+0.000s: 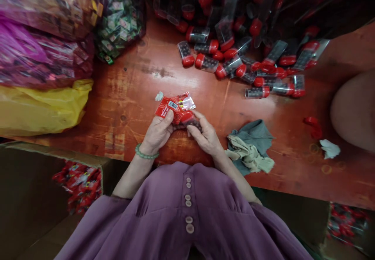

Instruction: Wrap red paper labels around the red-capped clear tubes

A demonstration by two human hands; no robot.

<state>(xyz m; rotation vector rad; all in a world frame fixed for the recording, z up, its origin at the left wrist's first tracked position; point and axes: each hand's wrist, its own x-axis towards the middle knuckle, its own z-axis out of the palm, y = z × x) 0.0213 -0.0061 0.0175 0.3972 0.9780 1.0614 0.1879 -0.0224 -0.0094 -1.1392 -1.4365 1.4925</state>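
Note:
Near the table's front edge, my left hand (158,133) pinches a red printed packet (168,106) with a barcode label, its thumb on the front. From the right, my right hand (206,135) grips a clear tube with a red cap (191,122) and dark round contents. The tube's capped end lies against the packet; whether it is partly inside the packet, I cannot tell. A green bead bracelet (146,154) circles my left wrist. Beyond my hands lies a pile of similar red-capped tubes (208,62).
Bags of small packets (120,21) and a yellow bag (43,109) stand at left on the wooden table (129,95). Crumpled cloths (249,146) lie at right, near rubber bands (326,169). Below the edge, boxes hold red packets (80,183) and capped tubes (347,225).

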